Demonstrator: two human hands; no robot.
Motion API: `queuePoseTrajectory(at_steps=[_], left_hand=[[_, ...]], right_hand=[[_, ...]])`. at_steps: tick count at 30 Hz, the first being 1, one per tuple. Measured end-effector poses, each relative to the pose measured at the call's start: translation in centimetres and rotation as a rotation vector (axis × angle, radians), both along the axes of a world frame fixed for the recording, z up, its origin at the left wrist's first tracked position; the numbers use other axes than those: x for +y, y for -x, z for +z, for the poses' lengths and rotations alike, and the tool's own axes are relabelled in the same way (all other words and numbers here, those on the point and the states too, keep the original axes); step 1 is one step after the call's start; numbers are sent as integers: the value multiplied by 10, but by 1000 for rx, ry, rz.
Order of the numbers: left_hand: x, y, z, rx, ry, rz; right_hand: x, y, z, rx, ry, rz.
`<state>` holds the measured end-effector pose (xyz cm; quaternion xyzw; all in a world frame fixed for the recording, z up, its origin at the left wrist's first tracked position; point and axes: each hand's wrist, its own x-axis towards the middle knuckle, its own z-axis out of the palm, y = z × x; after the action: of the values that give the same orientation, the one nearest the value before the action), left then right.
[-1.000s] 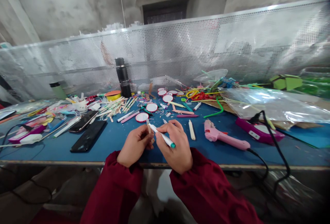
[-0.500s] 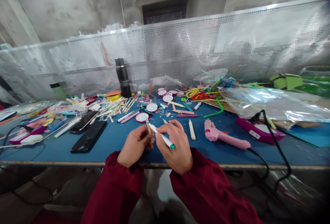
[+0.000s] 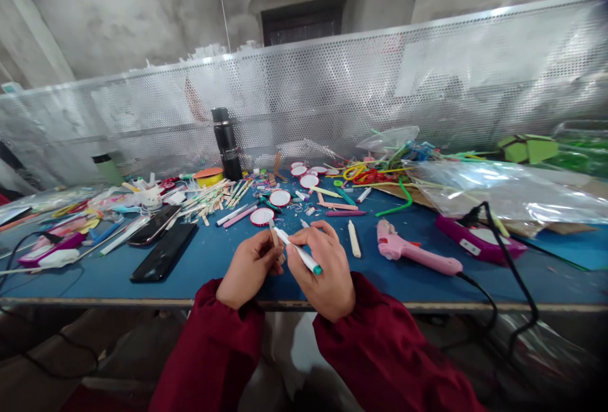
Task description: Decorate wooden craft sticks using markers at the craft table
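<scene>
My right hand (image 3: 325, 273) grips a white marker with a teal end (image 3: 300, 251), its tip pointed up-left toward my left hand. My left hand (image 3: 249, 266) pinches a small wooden stick (image 3: 273, 233) upright between thumb and fingers. Both hands rest at the near edge of the blue table (image 3: 213, 254), close together and touching at the fingertips. Dark red sleeves cover both arms.
A pink glue gun (image 3: 413, 252) with a black cable lies right of my hands. Two dark phones (image 3: 164, 249) lie to the left. Round white discs with red rims (image 3: 262, 215), sticks, markers, a black flask (image 3: 227, 142) and plastic bags (image 3: 498, 193) crowd the table before a perforated metal screen.
</scene>
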<state>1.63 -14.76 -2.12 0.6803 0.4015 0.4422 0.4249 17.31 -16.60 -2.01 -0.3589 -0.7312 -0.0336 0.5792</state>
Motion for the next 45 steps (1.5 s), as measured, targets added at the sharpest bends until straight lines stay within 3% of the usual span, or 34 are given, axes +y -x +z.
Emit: queuePoseTrajectory(at_steps=[45], left_hand=[[-1,1,0,21,-8,-7]], right_hand=[[-2,0,3,-30,0,7]])
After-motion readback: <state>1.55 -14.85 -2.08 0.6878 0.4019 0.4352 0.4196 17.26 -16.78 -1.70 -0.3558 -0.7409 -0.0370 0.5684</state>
